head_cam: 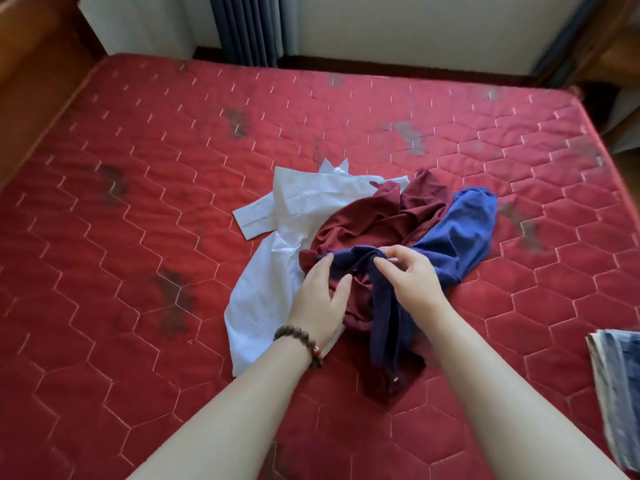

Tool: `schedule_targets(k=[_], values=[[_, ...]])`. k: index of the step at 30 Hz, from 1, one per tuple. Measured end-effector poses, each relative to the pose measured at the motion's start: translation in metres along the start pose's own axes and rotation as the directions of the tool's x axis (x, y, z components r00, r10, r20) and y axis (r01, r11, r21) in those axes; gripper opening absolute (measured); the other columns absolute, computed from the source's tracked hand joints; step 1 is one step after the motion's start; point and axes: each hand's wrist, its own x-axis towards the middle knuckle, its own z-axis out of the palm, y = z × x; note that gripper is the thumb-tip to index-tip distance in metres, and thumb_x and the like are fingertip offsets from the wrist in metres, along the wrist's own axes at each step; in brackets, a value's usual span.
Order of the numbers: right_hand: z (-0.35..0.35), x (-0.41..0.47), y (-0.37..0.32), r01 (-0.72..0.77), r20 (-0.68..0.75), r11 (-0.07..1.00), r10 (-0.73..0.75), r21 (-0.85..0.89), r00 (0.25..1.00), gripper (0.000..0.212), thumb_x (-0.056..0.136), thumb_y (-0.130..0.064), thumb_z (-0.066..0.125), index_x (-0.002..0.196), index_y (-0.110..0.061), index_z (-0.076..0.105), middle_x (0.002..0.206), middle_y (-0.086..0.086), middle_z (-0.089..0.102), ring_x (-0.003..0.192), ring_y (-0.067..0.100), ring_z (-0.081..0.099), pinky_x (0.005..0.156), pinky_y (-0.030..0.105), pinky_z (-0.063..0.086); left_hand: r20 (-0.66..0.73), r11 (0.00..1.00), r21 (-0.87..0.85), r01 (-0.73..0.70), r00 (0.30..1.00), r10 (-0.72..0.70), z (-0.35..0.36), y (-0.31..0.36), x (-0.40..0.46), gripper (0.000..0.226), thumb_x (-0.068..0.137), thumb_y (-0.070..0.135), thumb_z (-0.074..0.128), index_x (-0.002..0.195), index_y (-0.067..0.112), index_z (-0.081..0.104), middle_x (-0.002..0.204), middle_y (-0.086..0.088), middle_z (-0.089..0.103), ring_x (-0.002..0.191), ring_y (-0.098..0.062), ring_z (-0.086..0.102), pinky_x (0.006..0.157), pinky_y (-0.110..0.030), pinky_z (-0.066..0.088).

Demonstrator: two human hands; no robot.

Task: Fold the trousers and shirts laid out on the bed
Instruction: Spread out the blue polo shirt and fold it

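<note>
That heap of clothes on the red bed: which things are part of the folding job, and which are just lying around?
Part of the job:
blue garment, pinched by left hand and right hand
maroon garment
white shirt

Just there:
mattress
curtain
bead bracelet
blue-and-white cloth at right edge, possibly already folded

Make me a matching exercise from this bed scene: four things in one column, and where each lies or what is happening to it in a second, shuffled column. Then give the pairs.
Things
1. crumpled white collared shirt
2. dark red crumpled garment
3. blue cloth garment
4. brown wooden bead bracelet

Places or states
A. worn on the left wrist
B. pinched by the left hand and right hand
C. leftmost in the heap, collar pointing to the far edge of the red quilted mattress
D. middle of the heap, partly under the blue cloth

Pairs: 1-C, 2-D, 3-B, 4-A
</note>
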Motion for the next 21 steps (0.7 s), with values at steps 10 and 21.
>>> schedule_targets(k=[10,21], values=[[-0.123,-0.109,-0.258,0.161,0.144,0.987,-0.157,-0.017,0.977,0.009,0.087,-0.002,0.065,0.094,0.004,0.066,0.085,0.015,0.067,0.080,0.020,0.060,0.080,0.035,0.050,0.011,0.913,0.084,-0.399,0.917,0.400,-0.119,0.234,-0.026,0.014,0.089,0.014,0.061,0.078,0.022,0.061,0.062,0.012,0.057,0.059,-0.003,0.052,0.061,-0.026,0.040],[-0.199,-0.218,-0.472,0.419,0.067,0.893,-0.414,-0.165,0.908,0.017,0.087,-0.021,0.069,0.100,-0.013,0.062,0.083,0.006,0.069,0.070,0.017,0.066,0.061,0.029,0.057,0.035,0.624,0.216,-0.751,0.645,0.764,-0.216,0.486,-0.126,0.009,0.084,0.018,0.068,0.083,0.011,0.072,0.076,-0.004,0.068,0.076,-0.021,0.062,0.070,-0.027,0.048]])
